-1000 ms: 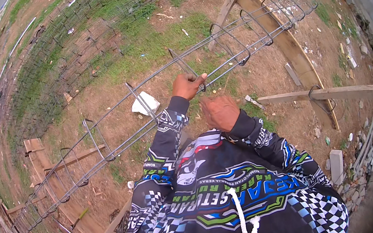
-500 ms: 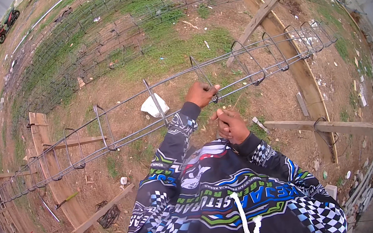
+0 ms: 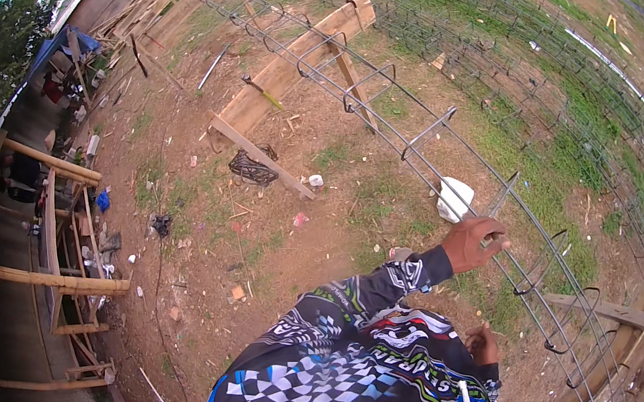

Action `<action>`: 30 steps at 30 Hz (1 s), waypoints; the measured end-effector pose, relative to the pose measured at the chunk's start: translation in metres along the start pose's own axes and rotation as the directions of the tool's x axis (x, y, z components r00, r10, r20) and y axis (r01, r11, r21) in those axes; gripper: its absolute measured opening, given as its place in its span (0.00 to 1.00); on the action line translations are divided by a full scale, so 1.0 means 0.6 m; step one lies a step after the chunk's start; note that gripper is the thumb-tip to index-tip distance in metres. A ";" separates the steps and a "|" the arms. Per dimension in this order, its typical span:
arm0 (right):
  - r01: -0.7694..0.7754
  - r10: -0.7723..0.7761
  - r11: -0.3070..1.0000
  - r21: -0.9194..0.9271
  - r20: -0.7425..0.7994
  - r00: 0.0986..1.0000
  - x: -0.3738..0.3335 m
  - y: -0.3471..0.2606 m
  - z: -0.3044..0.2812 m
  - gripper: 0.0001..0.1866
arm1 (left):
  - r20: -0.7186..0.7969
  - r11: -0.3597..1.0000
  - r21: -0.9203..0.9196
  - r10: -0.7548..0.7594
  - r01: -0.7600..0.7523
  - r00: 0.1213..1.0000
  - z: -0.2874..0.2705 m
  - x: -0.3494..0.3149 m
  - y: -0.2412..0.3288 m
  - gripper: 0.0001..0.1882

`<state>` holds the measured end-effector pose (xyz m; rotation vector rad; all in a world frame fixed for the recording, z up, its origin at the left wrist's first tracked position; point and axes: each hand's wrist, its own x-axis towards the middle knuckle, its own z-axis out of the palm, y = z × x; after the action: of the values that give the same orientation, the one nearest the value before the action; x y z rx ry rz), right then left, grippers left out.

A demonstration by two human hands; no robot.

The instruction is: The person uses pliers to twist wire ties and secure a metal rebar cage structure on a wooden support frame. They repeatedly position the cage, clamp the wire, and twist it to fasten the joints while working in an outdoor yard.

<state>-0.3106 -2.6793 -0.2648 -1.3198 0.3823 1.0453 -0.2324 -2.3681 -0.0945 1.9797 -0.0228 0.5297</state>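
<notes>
A long rebar cage (image 3: 451, 111) with square stirrups runs diagonally from the far top to the lower right, raised on wooden supports. My left hand (image 3: 472, 243) is at its nearer bars, close to a stirrup, with the fingers curled around the steel. Lower down, beside my torso, is my right hand (image 3: 481, 343), partly covered by my shirt. Its visible fingers are bent and drawn together; anything between them is too small to make out. A white lump (image 3: 455, 199) lies on the ground just beyond my left hand.
A wooden board (image 3: 298, 67) with a hammer (image 3: 262, 93) supports the cage. Near it lies a dark wire coil (image 3: 252, 168) by a slanted timber (image 3: 262, 155). More rebar cages (image 3: 479, 18) lie on grass at right. A bamboo frame (image 3: 51, 279) stands at left; another timber (image 3: 609, 314) is lower right.
My view has swung left along the cage, bringing in the bamboo frame. My left hand stays at the bars, while my right hand now appears lower and partly hidden beside my body.
</notes>
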 end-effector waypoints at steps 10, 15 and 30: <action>-0.121 -0.071 0.698 -0.705 -0.236 0.969 0.110 0.026 0.068 0.17 | -0.751 0.624 0.351 -0.257 0.698 0.608 -0.599 -0.095 -0.341 0.30; -0.086 -0.075 0.642 -0.762 -0.174 0.982 0.211 0.006 0.195 0.16 | -0.811 0.542 0.458 -0.069 0.704 0.581 -0.821 0.038 -0.487 0.41; 0.210 -0.352 0.731 -0.649 -0.095 0.931 0.318 -0.108 0.623 0.19 | -0.828 0.725 0.188 -0.246 0.662 0.504 -1.005 0.185 -0.714 0.34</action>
<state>-0.2780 -2.2557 -0.2692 -2.0392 -0.0423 0.7904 -0.2412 -1.6275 -0.1996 1.9376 1.3059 1.0338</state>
